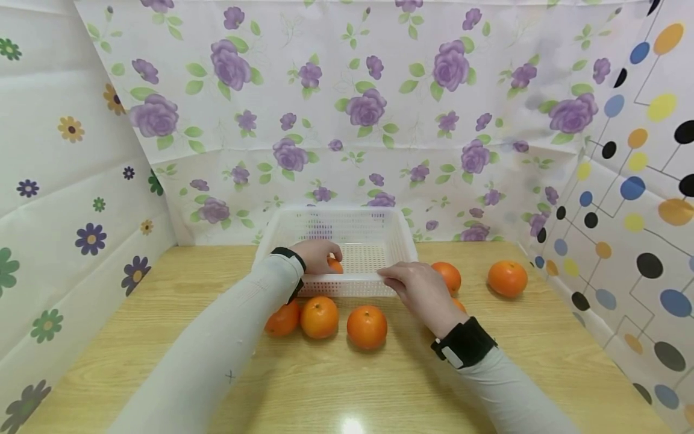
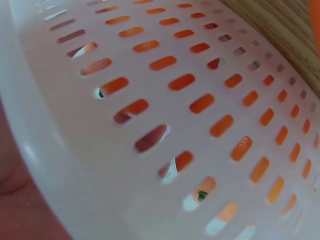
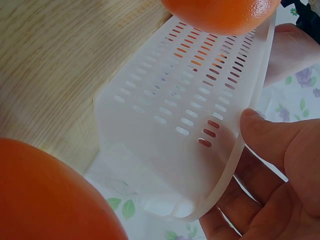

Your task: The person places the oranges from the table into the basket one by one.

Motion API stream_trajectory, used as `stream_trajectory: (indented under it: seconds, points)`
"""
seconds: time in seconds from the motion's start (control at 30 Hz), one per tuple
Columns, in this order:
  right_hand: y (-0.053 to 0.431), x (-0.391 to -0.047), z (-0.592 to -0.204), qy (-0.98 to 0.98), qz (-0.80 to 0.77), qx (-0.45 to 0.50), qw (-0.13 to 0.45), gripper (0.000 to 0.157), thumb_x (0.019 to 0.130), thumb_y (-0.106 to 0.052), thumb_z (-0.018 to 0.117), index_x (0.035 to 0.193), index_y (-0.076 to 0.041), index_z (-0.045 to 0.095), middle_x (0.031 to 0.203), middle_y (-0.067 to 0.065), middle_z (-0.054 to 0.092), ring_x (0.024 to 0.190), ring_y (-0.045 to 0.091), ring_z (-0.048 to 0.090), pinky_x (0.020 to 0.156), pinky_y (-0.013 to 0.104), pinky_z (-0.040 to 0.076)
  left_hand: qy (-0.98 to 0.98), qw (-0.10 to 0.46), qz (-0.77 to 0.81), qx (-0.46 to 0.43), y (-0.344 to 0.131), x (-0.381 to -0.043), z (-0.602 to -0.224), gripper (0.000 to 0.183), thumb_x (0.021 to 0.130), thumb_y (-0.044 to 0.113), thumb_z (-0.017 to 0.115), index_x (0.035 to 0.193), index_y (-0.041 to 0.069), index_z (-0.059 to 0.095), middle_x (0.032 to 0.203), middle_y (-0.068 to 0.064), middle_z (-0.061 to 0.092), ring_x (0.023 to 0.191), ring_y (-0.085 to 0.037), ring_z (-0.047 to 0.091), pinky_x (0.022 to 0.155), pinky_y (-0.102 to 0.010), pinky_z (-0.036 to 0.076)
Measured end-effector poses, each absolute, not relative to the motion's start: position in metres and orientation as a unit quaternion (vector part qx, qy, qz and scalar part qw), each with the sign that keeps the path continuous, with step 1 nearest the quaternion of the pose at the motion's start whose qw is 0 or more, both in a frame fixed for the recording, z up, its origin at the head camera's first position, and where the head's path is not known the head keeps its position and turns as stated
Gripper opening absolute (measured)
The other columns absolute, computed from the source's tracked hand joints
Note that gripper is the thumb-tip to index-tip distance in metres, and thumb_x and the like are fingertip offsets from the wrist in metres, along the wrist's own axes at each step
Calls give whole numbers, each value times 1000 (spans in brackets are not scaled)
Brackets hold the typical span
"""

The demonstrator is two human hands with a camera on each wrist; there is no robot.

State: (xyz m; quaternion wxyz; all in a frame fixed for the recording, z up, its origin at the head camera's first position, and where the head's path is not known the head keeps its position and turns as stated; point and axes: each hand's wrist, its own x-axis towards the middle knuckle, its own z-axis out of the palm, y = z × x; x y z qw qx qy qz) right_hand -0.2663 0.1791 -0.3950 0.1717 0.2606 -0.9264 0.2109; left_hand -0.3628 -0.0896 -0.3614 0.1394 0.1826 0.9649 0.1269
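Note:
A white plastic basket [image 1: 347, 286] with slotted walls stands on the table. My left hand [image 1: 316, 254] reaches over its near rim and holds an orange [image 1: 335, 265] inside, partly hidden by the fingers. In the left wrist view, orange colour shows through the slots of the basket wall [image 2: 150, 110]. My right hand [image 1: 425, 294] grips the near rim toward the right corner. The right wrist view shows its thumb [image 3: 265, 130] on the outer side of the rim and its fingers behind it.
In front of the basket lie three oranges, among them a middle orange [image 1: 320, 317] and another orange [image 1: 367, 327]. Right of the basket, one orange [image 1: 447, 276] and a second are partly behind my right hand. Farther right sits a lone orange [image 1: 507, 278]. Patterned cloth [image 1: 368, 108] surrounds the table.

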Motion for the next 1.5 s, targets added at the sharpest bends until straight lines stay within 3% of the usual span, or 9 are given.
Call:
stream_trajectory:
  seconds: [0.5,0.7,0.83,1.0,1.23,1.5]
  points:
    - [178,-267,-396,-924,209,266,178,26,101,-16,82,128,-16,84,122,-1,82,114,27,76,101,51,58,965,135,129,184,-90,-358,-358,33,100,21,83,132,15,78,127,-6,73,109,-27,62,104,-44,51]
    - [178,-267,-396,-926,211,263,171,27,101,-16,82,128,-16,84,123,0,81,115,27,75,102,51,58,965,136,133,181,-90,-357,-359,34,100,21,83,133,15,77,119,-6,74,108,-27,63,103,-45,52]
    - [177,-267,-396,-927,208,261,170,27,101,-16,82,129,-16,84,123,0,81,116,27,75,102,51,58,965,135,131,181,-90,-357,-360,35,101,22,82,135,14,77,124,-6,75,110,-27,63,106,-46,52]
    - [177,-266,-395,-927,208,261,172,27,101,-15,82,128,-17,84,122,0,82,115,27,76,101,51,58,965,126,122,195,-92,-360,-363,37,102,25,82,137,13,76,137,-9,73,118,-28,65,110,-48,51]
    - [178,-266,-396,-921,211,269,186,27,100,-13,83,127,-15,84,120,0,82,113,28,76,100,51,59,962,90,113,230,-94,-360,-364,45,105,33,78,144,11,71,141,-13,72,127,-30,67,113,-49,51]
    - [179,-267,-397,-922,211,268,184,27,100,-14,83,127,-15,84,121,0,82,114,28,76,101,51,58,963,54,131,228,-91,-346,-351,48,108,32,73,151,10,65,154,-12,65,145,-32,58,123,-50,42]
